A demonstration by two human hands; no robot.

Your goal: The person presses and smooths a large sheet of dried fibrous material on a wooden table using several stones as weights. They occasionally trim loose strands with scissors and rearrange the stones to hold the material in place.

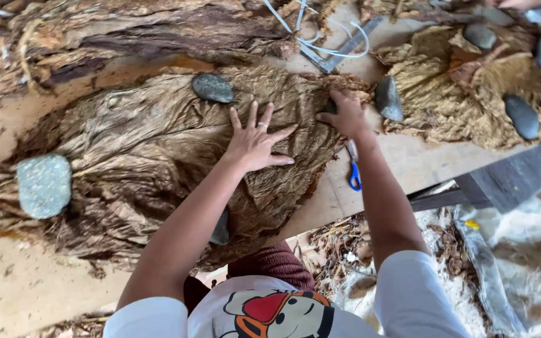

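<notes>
A person leans over a wooden tabletop (20, 294), both hands on a broad stack of dried brown leaves (139, 163) spread across its middle. The left hand (255, 143) lies flat on the stack with fingers splayed and released, gripping nothing; a ring shows on one finger. The right hand (344, 114) presses the stack's edge nearest the tabletop's right side, fingers curled over the leaf; whether it pinches the leaf cannot be told. A pale grey stone (44, 185) weighs down the stack's left end, a dark oval stone (213, 88) rests near its far edge, and another grey stone (388, 98) sits just beside the right hand. Blue-handled scissors (353, 169) lie on bare wood beside the right forearm. A second leaf pile (464, 106) with more stones occupies the far right corner, and white cord (320, 37) lies at the far edge.
</notes>
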